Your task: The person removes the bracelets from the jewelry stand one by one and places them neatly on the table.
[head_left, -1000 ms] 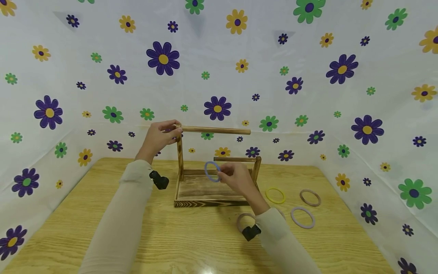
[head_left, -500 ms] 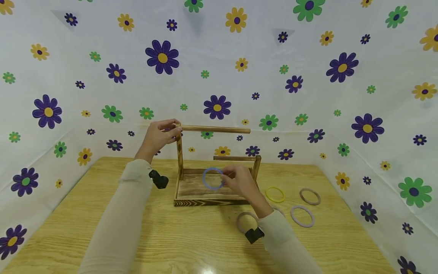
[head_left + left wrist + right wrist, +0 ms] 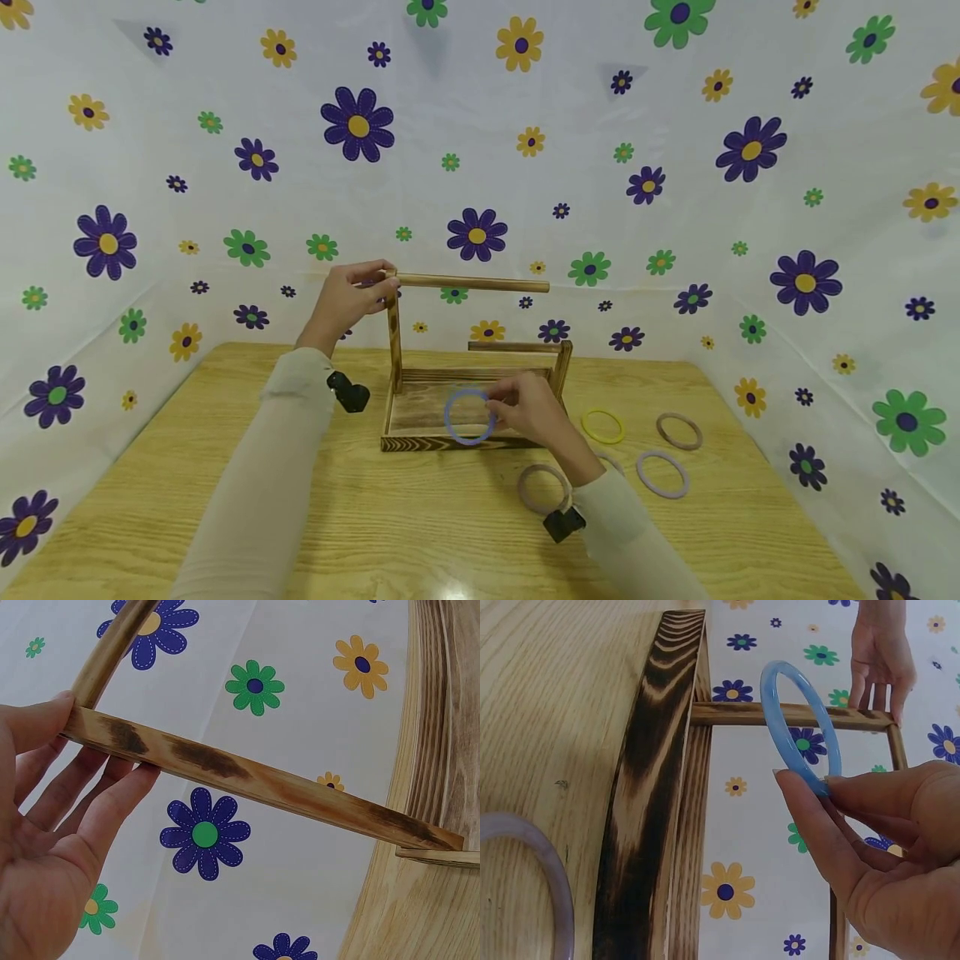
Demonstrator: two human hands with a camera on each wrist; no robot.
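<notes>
A wooden stand has a low tray base (image 3: pixel 420 445), a tall left post (image 3: pixel 395 342) with an upper rod (image 3: pixel 480 284), and a shorter right post with a lower rod (image 3: pixel 510 347). My left hand (image 3: pixel 347 302) grips the top of the tall post, thumb above and fingers beneath in the left wrist view. Between thumb and fingertips, my right hand (image 3: pixel 531 410) pinches a blue bangle (image 3: pixel 781 735) by its edge. This bangle hangs over the front of the tray in the head view, apart from both rods.
Right of the stand lie a yellow bangle (image 3: pixel 604 442), a brown bangle (image 3: pixel 686 449) and a lilac bangle (image 3: pixel 671 496). A mauve bangle (image 3: pixel 521 492) lies in front, and another is partly hidden by my right wrist. A flower-printed sheet (image 3: pixel 450 100) surrounds the table (image 3: pixel 405 533).
My right hand has lowered the blue bangle from near the lower rod's free end towards the tray's front, turning its opening towards the head camera. The left hand keeps its place on the post.
</notes>
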